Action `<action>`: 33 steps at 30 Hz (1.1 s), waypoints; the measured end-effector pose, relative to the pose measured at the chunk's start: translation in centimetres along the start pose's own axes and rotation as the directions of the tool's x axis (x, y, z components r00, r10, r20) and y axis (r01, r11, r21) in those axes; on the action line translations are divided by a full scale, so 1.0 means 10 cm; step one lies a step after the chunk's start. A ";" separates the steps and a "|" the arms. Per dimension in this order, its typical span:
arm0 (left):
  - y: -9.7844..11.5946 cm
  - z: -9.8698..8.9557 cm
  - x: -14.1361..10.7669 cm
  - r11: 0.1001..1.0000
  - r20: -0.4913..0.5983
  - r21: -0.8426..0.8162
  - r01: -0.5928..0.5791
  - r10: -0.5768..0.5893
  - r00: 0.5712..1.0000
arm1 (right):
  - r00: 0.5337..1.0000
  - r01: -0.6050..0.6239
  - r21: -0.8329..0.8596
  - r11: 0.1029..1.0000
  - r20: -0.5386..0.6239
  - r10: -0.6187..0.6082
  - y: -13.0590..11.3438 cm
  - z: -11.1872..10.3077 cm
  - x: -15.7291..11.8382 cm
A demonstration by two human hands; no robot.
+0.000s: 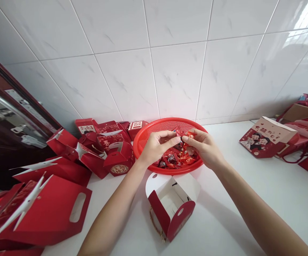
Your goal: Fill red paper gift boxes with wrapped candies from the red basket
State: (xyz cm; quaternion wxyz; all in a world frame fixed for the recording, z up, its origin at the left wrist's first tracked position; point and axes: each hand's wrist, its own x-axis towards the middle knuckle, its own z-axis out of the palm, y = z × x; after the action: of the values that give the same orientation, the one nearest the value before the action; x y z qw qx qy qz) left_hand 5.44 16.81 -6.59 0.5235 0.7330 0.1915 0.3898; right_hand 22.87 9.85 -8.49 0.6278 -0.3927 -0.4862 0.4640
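Note:
Above a red plastic basket (pixel 175 171) my two hands meet, fingertips almost touching. My left hand (pixel 157 145) is closed, its thumb and fingers pinching a red-wrapped candy (pixel 178 131). Pinched in my right hand (pixel 205 146) is a candy in an orange-red wrapper (pixel 190 134); the fingers partly cover both pieces. Several wrapped candies (pixel 173 158) lie in the basket below. Nearer to me, between my forearms, a red paper gift box (pixel 180 218) stands with its flaps open and its white inside showing. A twisted cord hangs at its left side.
Several red gift boxes (pixel 119 156) crowd the left of the white table (pixel 223 220), with larger handled boxes (pixel 55 209) in front. At right stands a box with a cartoon couple (pixel 263 140), beside red bags (pixel 305 129). A tiled wall (pixel 177 78) rises behind.

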 end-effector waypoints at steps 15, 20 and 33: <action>-0.06 0.03 0.02 0.998 -0.317 -0.061 -0.014 -0.006 0.948 | 0.994 -0.099 0.052 0.994 0.041 0.097 0.06 0.02 0.00; -0.07 0.03 0.02 0.999 -0.305 -0.040 0.000 -0.012 0.952 | 0.995 -0.090 0.049 0.995 0.046 0.088 0.05 0.05 -0.01; -0.05 -0.13 0.05 0.992 -0.196 -0.071 0.109 -0.121 0.973 | 0.999 -0.027 0.054 0.998 0.032 0.025 0.12 0.10 -0.01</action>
State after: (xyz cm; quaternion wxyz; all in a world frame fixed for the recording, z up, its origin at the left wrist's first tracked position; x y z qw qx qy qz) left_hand 4.86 18.14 -6.66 0.5448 0.6619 0.2735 0.4362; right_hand 21.67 10.16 -9.46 0.6244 -0.3744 -0.4781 0.4913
